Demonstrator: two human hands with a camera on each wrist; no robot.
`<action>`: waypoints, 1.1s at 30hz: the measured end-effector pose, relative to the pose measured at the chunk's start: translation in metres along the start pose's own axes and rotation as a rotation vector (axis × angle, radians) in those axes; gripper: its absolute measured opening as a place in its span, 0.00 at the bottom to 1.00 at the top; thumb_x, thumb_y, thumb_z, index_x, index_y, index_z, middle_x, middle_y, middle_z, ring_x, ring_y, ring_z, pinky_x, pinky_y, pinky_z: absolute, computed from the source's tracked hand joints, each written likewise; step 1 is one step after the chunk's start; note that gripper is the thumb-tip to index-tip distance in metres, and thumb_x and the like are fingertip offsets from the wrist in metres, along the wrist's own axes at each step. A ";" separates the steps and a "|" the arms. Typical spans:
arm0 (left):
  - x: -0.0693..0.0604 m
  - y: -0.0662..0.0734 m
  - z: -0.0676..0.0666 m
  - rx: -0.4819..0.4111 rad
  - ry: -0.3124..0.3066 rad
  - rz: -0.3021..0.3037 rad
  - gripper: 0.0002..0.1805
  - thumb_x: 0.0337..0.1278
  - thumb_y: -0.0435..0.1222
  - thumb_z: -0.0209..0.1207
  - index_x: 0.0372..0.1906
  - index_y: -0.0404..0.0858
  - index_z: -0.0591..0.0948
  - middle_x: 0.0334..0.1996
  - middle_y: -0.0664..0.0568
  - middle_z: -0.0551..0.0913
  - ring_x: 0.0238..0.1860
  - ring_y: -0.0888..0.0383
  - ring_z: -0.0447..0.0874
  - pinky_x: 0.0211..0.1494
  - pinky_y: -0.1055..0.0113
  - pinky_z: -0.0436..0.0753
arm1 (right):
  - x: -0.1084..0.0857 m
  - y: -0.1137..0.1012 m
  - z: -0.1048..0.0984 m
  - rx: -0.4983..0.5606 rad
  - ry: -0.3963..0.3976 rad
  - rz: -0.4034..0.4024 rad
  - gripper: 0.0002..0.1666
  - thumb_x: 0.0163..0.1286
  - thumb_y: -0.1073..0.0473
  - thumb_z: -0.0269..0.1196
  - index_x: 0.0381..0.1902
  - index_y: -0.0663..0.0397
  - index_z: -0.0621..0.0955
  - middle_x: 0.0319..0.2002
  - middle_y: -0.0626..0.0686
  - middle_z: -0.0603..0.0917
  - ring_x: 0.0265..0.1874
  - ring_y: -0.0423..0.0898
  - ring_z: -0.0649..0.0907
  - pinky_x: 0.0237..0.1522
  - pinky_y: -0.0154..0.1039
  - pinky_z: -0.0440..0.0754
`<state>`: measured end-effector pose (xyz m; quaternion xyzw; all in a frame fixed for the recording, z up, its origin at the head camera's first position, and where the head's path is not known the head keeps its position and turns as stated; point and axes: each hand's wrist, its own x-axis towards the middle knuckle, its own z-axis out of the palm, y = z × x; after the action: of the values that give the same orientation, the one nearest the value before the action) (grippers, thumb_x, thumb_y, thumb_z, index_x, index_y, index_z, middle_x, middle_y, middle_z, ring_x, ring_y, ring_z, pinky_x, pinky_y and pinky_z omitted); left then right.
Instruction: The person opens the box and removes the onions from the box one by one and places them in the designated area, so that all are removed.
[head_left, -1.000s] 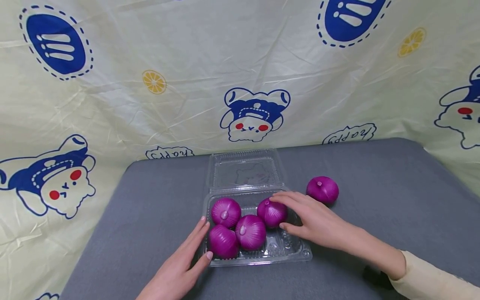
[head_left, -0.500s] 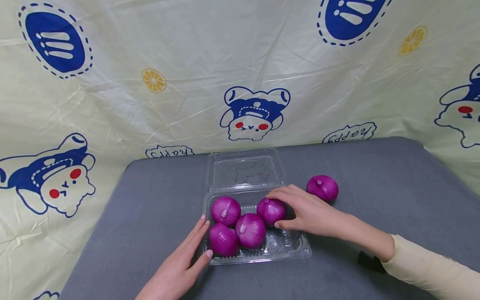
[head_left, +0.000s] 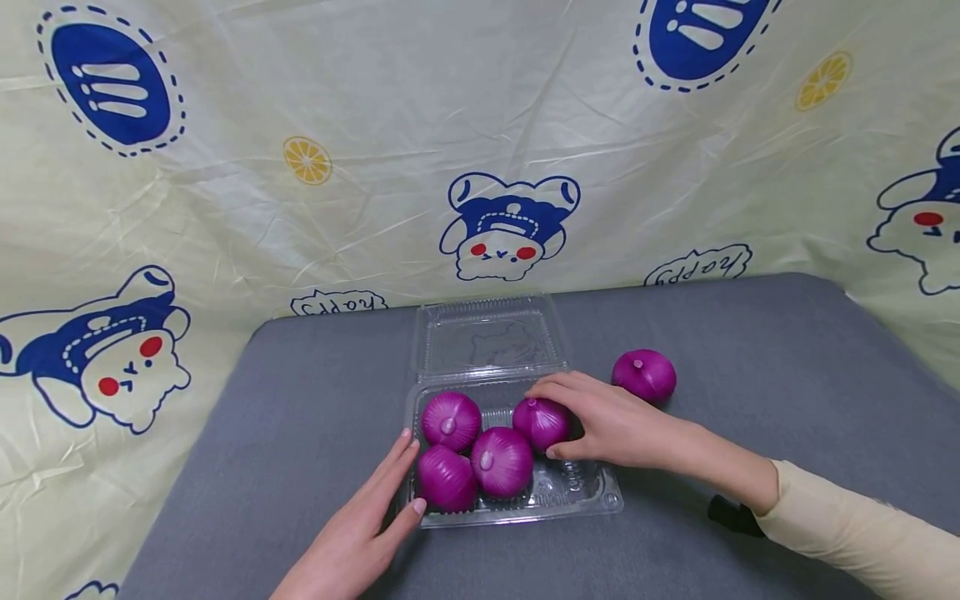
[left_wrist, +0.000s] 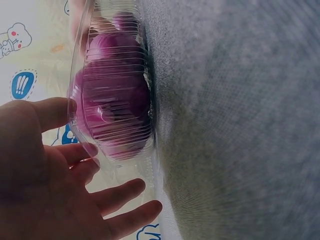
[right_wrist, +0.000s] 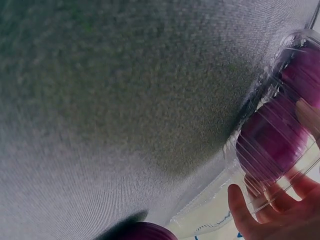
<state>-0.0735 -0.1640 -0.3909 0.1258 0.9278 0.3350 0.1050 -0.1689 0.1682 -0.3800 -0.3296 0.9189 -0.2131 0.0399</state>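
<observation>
A clear plastic clamshell box [head_left: 558, 505] stands with its lid [head_left: 487, 337] folded back, and several purple onions sit inside. At the right of the box, my right hand [head_left: 611, 421] grips one onion [head_left: 540, 423] between its fingers and thumb. The right wrist view shows that onion [right_wrist: 272, 140] through the ribbed wall, with fingers around it. My left hand [head_left: 356, 533] rests along the left edge of the box, fingers spread and fairly straight. In the left wrist view, the thumb and fingers of the left hand [left_wrist: 65, 170] touch the rim beside the onions [left_wrist: 112, 105].
Another purple onion [head_left: 643, 376] lies on the grey cloth-covered table [head_left: 330, 392], right of the box and behind the right hand. A printed curtain [head_left: 375, 225] hangs behind the table. A dark object [head_left: 733, 515] shows under the right wrist.
My right hand has shifted slightly left and closed more around the right-hand onion, which stays nearly in place. The left hand and the box look unmoved.
</observation>
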 end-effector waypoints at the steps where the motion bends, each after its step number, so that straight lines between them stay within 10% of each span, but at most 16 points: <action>1: 0.000 0.000 0.000 0.000 0.002 0.003 0.38 0.67 0.60 0.51 0.77 0.54 0.59 0.76 0.69 0.48 0.75 0.62 0.51 0.70 0.47 0.63 | 0.000 0.000 0.000 -0.010 0.004 -0.006 0.39 0.54 0.45 0.75 0.64 0.42 0.76 0.61 0.46 0.76 0.60 0.48 0.74 0.49 0.50 0.82; 17: 0.000 -0.001 0.001 0.007 0.002 0.015 0.38 0.67 0.61 0.51 0.77 0.53 0.59 0.76 0.68 0.49 0.75 0.61 0.51 0.70 0.47 0.63 | -0.001 -0.002 -0.012 -0.162 0.102 -0.088 0.42 0.48 0.42 0.78 0.61 0.46 0.79 0.59 0.49 0.79 0.58 0.51 0.76 0.60 0.58 0.71; 33: 0.001 -0.002 0.001 0.025 0.004 0.031 0.39 0.67 0.60 0.51 0.77 0.49 0.60 0.77 0.64 0.50 0.75 0.58 0.53 0.69 0.46 0.64 | -0.014 -0.009 -0.018 -0.024 0.206 -0.045 0.44 0.48 0.48 0.80 0.63 0.46 0.77 0.61 0.49 0.76 0.54 0.47 0.80 0.43 0.45 0.85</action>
<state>-0.0746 -0.1643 -0.3927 0.1406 0.9302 0.3251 0.0963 -0.1567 0.1771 -0.3611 -0.3271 0.9129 -0.2358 -0.0636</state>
